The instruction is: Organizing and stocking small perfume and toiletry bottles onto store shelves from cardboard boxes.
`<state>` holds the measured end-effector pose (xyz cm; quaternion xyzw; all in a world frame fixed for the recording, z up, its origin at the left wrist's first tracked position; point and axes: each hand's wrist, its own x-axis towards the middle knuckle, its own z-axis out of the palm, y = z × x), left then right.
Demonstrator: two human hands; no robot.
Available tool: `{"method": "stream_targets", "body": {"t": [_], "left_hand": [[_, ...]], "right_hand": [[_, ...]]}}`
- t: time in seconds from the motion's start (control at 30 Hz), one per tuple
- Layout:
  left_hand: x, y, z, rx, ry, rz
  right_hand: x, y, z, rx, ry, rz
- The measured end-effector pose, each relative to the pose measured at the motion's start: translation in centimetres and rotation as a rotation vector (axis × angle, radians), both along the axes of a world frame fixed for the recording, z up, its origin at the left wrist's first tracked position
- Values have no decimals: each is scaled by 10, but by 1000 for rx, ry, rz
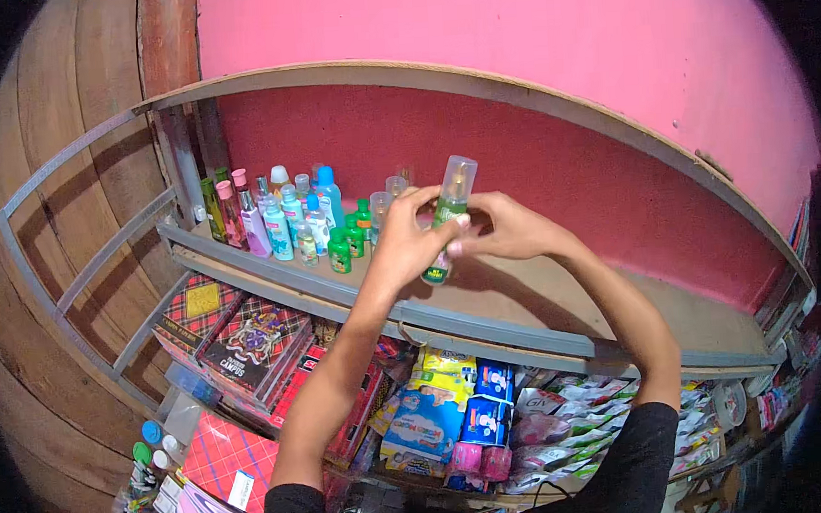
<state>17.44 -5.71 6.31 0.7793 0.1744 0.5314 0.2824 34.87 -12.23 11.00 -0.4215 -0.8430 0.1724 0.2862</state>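
A slim spray bottle (453, 211) with a clear cap, gold nozzle and green label is held up, slightly tilted, above the wooden shelf (523, 285). My left hand (406, 239) grips its near left side with thumb and fingers. From the right, my right hand (513, 229) has its fingertips and thumb on the same bottle. Just behind my left hand stand clear-capped bottles (380, 206), partly hidden by it. Left of them are several small green bottles (339, 252). Farther left, a lilac bottle (255, 231), an aqua bottle (278, 228) and a blue bottle (328, 191) stand close together.
A grey metal rail (498, 332) edges the shelf, with a pink wall (511, 42) behind. Below are plaid boxes (255, 355), blue-and-yellow packs (426, 416) and rows of sachets (565, 422). A plank wall (51, 171) stands left.
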Motion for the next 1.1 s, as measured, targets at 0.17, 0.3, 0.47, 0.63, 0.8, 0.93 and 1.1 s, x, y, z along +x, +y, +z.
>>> {"method": "stream_targets", "body": {"t": [0.17,0.3,0.47,0.63,0.8,0.93,1.1], "left_hand": [[3,23,9,-72,-103,86],[-40,22,23,-126,-167,132],[-77,29,-1,-76,-122,215],[-59,26,-7,-137,-120,121],[-95,26,-14,-149,-99,207],[-77,26,-10,-151,-99,144],[-94,22,-14,-122,-90,169]], "right_hand": [[28,52,-31,28,113,-183],[62,102,-66,136,-21,-477],[42,168,-84,-6,-25,-501],[116,253,-130,4,-122,-548],[39,241,-110,11,-70,-372],[89,272,-133,1,-136,-498],[60,269,-129,-140,-120,-372]]}}
